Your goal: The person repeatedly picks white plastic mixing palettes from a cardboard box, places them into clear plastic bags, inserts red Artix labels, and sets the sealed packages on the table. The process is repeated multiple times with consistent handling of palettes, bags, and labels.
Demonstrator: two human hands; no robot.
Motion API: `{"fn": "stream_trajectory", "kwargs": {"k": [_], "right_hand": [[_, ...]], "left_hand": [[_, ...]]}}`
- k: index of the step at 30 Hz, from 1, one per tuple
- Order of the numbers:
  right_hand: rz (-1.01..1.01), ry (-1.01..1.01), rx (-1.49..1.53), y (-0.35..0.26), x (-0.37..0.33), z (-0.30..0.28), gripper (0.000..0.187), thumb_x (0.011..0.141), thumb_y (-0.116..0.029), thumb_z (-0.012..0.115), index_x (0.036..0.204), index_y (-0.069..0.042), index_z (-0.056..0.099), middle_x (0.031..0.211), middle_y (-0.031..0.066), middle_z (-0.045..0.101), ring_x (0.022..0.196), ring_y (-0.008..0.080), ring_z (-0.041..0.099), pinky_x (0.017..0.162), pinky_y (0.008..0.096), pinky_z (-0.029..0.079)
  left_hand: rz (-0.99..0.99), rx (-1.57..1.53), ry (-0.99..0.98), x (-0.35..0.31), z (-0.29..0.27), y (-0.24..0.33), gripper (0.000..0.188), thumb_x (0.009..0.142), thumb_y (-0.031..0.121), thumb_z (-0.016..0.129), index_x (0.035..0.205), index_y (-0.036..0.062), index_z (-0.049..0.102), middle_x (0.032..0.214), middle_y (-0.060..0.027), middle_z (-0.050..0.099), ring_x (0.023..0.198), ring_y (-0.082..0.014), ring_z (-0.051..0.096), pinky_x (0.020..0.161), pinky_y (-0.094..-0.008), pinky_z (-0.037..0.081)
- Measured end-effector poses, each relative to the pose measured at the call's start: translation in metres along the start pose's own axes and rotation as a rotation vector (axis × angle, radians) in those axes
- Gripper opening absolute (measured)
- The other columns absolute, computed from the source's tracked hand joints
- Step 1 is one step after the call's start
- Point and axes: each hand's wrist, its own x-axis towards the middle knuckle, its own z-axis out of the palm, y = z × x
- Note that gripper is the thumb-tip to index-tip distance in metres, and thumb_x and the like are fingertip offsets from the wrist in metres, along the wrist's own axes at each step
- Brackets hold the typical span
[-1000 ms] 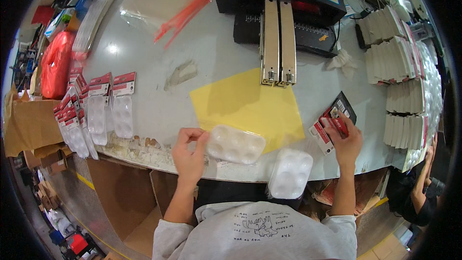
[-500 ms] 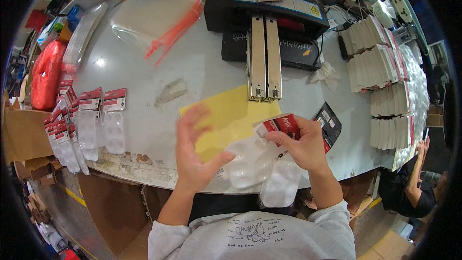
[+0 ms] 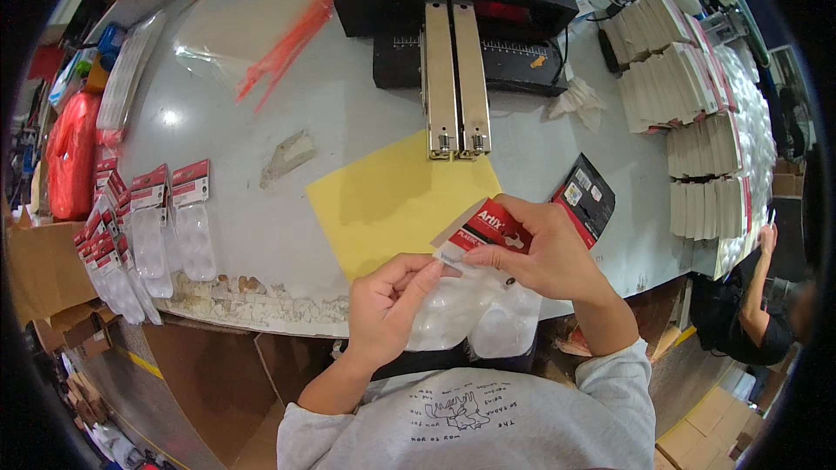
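Observation:
In front of my body, my right hand pinches a red and white header card between thumb and fingers. My left hand is closed at the card's lower left edge, its thumb and fingertips pressed together there. Under the card hang a white plastic paint palette with round wells and a second palette, partly covered by my hands. Just beyond lies a yellow sheet. A black and red card rests beside my right hand.
A black machine with two metal rails stands at the back. Stacked cards line the right side, and carded palettes lie at left. Clear bags with red edges lie far left. Another person is at far right.
My left hand has moved right and closed at the card's edge; before, it was open with fingers spread. The right hand keeps its grip. The whole view has shifted slightly.

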Motion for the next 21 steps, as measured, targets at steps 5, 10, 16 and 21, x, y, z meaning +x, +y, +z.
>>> {"fn": "stream_trajectory", "kwargs": {"k": [5, 10, 16, 21], "right_hand": [[-0.046, -0.003, -0.040, 0.004, 0.006, 0.005, 0.040, 0.073, -0.019, 0.077, 0.102, 0.002, 0.060, 0.069, 0.0090, 0.061, 0.057, 0.0104, 0.050, 0.055, 0.0246, 0.043], [-0.187, -0.077, -0.218, 0.007, 0.009, -0.003, 0.040, 0.072, -0.025, 0.077, 0.097, 0.000, 0.061, 0.072, 0.0163, 0.062, 0.057, 0.0279, 0.055, 0.055, 0.0300, 0.044], [-0.128, 0.066, -0.192, 0.020, 0.009, -0.007, 0.036, 0.070, -0.025, 0.078, 0.093, -0.001, 0.064, 0.071, 0.0126, 0.063, 0.061, 0.0231, 0.059, 0.057, 0.0294, 0.045], [0.209, -0.011, 0.338, 0.040, -0.003, -0.002, 0.027, 0.081, -0.022, 0.072, 0.083, 0.004, 0.067, 0.071, 0.0081, 0.066, 0.062, 0.0094, 0.061, 0.057, 0.0228, 0.047]], "left_hand": [[0.089, 0.212, 0.071, 0.001, 0.003, -0.001, 0.015, 0.090, 0.011, 0.060, 0.092, -0.0034, 0.064, 0.082, -0.0039, 0.069, 0.068, -0.0038, 0.055, 0.061, -0.0182, 0.043], [0.089, 0.356, 0.102, 0.005, 0.005, -0.006, 0.013, 0.089, 0.010, 0.062, 0.085, -0.0027, 0.064, 0.072, -0.0006, 0.064, 0.064, -0.0043, 0.051, 0.057, -0.0194, 0.042], [0.261, 0.503, 0.272, 0.009, 0.001, -0.017, 0.015, 0.089, 0.014, 0.063, 0.091, -0.0011, 0.065, 0.064, 0.0013, 0.058, 0.057, -0.0047, 0.047, 0.052, -0.0200, 0.039], [0.211, 0.253, 0.366, 0.014, -0.006, -0.023, 0.021, 0.092, 0.017, 0.059, 0.095, -0.0034, 0.065, 0.075, 0.0012, 0.061, 0.069, -0.0054, 0.049, 0.063, -0.0193, 0.041]]}}
